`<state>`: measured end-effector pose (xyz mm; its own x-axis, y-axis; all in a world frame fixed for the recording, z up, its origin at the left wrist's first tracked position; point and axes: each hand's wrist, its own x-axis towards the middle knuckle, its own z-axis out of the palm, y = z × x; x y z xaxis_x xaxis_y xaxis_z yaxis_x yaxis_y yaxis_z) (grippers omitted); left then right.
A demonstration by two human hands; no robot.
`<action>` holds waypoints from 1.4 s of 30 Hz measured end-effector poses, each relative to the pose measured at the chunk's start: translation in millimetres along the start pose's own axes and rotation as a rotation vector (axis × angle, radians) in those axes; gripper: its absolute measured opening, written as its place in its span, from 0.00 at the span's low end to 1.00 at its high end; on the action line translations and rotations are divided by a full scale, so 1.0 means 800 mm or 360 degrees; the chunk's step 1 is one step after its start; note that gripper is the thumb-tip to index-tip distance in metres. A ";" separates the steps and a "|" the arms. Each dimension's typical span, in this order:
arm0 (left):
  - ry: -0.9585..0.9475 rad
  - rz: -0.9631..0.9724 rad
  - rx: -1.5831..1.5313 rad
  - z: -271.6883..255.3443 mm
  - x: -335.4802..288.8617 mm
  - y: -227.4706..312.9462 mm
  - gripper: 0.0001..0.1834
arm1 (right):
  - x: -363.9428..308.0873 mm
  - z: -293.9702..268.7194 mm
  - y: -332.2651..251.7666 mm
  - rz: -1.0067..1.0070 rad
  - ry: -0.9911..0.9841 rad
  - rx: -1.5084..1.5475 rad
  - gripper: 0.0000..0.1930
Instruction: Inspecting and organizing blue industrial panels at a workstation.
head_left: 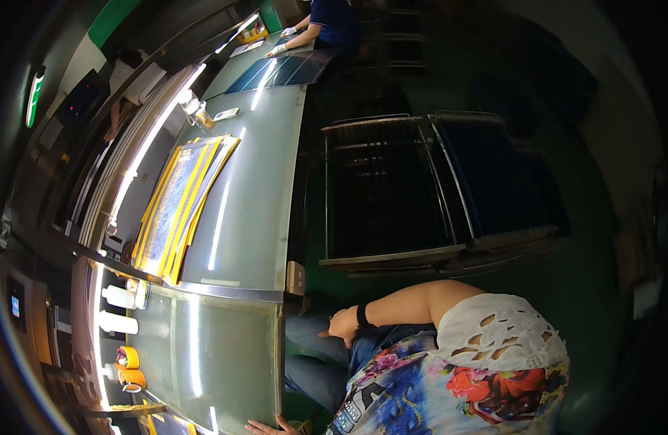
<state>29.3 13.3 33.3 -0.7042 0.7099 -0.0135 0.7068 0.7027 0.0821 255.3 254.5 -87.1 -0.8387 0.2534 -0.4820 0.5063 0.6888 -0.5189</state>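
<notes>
Head view, one frame.

Item: left hand (pixel 265 427), at the bottom edge, fingers spread and laid on the near corner of the long pale-grey glossy worktable (pixel 239 217); holds nothing.

Item: right hand (pixel 342 325), with a black band at the wrist, loosely curled and resting on the blue denim trousers (pixel 316 359) at the lap, just beside the table edge; whether anything is pinched in it cannot be told.

Item: stack of flat rectangular panels with yellow edging (pixel 178 206), lying on the table's left half, well apart from both hands.

Item: two white cylindrical bottles (pixel 118 309) on the table's near left margin, with orange tape rolls (pixel 129 366) just below them.

Item: dark gridded blue panel (pixel 279 71) at the far end of the table, where another person in a dark blue top (pixel 332 22) works with gloved hands.

Item: two dark metal-framed racks of upright panels (pixel 435 188), on the floor right of the table.
</notes>
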 end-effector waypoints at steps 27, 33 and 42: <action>0.0359 0.0163 0.0257 0.058 -0.009 -0.022 0.38 | -0.065 0.038 0.046 0.0079 0.0943 0.0380 0.18; 0.0470 0.0193 0.0181 0.071 0.004 -0.041 0.36 | -0.213 0.071 0.101 0.1083 0.2413 0.0218 0.08; 0.0672 0.0348 0.0078 0.096 0.014 -0.059 0.35 | -0.247 0.156 0.115 0.1809 0.2135 -0.0109 0.36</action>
<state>-6.6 -8.2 -46.9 -0.4972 0.7669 0.4058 0.8368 0.5474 -0.0092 492.1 183.1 -127.4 0.3032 0.8946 0.3282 0.9258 -0.1950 -0.3239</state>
